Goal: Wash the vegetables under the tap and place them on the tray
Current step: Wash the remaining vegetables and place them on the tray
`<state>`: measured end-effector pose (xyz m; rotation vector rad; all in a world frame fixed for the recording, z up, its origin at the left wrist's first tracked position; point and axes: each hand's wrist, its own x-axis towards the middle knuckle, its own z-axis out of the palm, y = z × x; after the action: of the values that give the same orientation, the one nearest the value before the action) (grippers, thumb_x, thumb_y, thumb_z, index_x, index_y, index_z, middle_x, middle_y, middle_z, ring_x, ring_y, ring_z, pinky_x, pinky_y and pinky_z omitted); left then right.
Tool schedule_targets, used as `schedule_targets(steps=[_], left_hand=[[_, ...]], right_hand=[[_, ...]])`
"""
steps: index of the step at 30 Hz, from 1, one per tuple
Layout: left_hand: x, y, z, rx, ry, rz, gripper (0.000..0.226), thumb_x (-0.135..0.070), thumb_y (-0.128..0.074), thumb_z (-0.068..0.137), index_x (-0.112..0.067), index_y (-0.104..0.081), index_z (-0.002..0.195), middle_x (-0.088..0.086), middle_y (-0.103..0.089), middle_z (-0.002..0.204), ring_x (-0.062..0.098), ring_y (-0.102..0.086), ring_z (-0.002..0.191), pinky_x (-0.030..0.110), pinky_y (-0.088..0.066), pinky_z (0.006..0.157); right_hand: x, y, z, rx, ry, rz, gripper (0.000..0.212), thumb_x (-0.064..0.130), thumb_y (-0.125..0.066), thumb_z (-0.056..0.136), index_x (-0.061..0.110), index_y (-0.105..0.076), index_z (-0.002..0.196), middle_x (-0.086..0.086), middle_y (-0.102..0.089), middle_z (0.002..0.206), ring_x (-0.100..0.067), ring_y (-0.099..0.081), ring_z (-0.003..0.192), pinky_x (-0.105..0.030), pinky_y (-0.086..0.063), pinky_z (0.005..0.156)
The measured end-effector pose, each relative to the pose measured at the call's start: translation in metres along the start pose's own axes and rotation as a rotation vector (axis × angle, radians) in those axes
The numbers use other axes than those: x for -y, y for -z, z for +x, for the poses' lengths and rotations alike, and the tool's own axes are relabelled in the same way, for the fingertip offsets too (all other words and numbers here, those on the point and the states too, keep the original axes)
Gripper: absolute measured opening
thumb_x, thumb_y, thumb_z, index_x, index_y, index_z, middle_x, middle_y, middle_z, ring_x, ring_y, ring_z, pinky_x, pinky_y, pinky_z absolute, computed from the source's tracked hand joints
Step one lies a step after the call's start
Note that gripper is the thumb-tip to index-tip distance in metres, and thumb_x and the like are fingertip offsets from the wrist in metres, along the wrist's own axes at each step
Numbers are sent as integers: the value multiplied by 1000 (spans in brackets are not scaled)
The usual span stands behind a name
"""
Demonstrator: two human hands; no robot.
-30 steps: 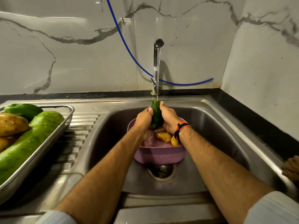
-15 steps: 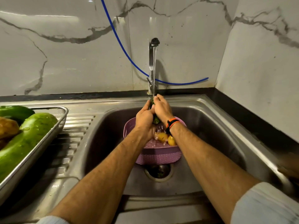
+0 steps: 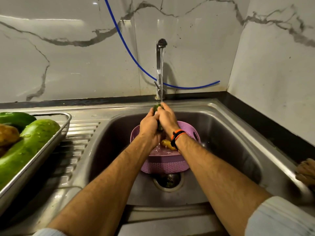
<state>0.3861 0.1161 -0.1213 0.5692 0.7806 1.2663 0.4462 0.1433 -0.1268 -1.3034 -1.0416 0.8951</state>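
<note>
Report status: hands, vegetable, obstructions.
Left hand and right hand both grip the green vegetable under the tap stream. Nothing blocks the tray.

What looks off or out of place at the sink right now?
Only the blue hose: it hangs loose across the marble wall behind the tap, its free end attached to nothing. Nothing is spilled or damaged.

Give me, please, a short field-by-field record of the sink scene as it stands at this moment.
held item: green vegetable, gripped by left hand and right hand
water: tap running onto it
below the hands: purple basket in the sink, holding yellow vegetables
tray: left on the drainboard, holding a large green gourd and other vegetables
</note>
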Motion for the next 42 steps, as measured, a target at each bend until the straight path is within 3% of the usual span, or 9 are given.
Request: schedule_targets(steps=[9,14,18,22,26,30,34,39,42], left_hand=[[0,-3,-1,-25,-26,8,48,1,-42,103,-15,-44,148,15,-58,137,28,-57,124,43,-43,111],[-1,-2,-1,25,-91,200,46,1,-47,101,-14,-49,144,15,-62,133,30,-59,122,49,-47,107],[-9,-1,-4,23,-86,127,39,-5,-39,105,-11,-52,142,16,-62,132,25,-63,113,42,-51,101],[-11,2,-5,-10,-74,116,39,-3,-38,105,-11,-51,140,14,-64,123,17,-64,93,28,-56,77],[1,-1,-2,-65,9,142,25,-15,-41,104,-9,-64,101,12,-65,101,19,-61,85,30,-52,71],[-3,-2,-5,3,54,-83,31,-14,-37,106,-10,-60,127,13,-68,112,23,-65,98,35,-55,79],[-3,-1,-2,22,1,-41,43,-8,-39,106,-18,-45,147,15,-59,135,25,-62,113,41,-52,96],[-2,4,6,46,-69,-29,48,-2,-43,102,-12,-42,149,14,-57,139,26,-57,126,38,-44,111],[-1,2,1,115,-9,-96,47,3,-36,103,-10,-42,149,14,-52,144,28,-49,134,39,-37,116]], right_hand=[[-3,-2,-2,39,-16,28,47,22,-44,101,20,-41,148,-5,-44,150,-24,-43,137,-42,-34,115],[-1,9,2,17,-66,85,49,30,-45,102,23,-36,150,-4,-45,148,-24,-45,135,-44,-36,114],[1,11,0,31,-63,110,31,27,-51,100,18,-57,129,-7,-62,124,-27,-60,114,-46,-49,101],[6,13,3,-56,-147,478,19,11,-47,100,2,-61,109,-17,-63,97,-31,-60,93,-47,-50,92],[3,8,-2,-40,-238,509,31,18,-45,102,3,-57,126,-22,-63,113,-33,-62,100,-48,-51,95],[-3,6,-1,-20,-183,185,29,30,-41,104,14,-65,97,-18,-68,115,-33,-64,107,-50,-50,100],[-2,13,1,-121,39,-152,37,24,-40,104,10,-56,135,-11,-57,138,-27,-52,129,-41,-39,112],[-5,-12,-10,59,15,-57,49,42,-41,102,18,-47,144,-8,-49,146,-26,-45,136,-42,-34,115],[1,-2,2,84,0,-34,52,35,-40,104,18,-32,152,-5,-34,157,-24,-33,144,-40,-26,119]])
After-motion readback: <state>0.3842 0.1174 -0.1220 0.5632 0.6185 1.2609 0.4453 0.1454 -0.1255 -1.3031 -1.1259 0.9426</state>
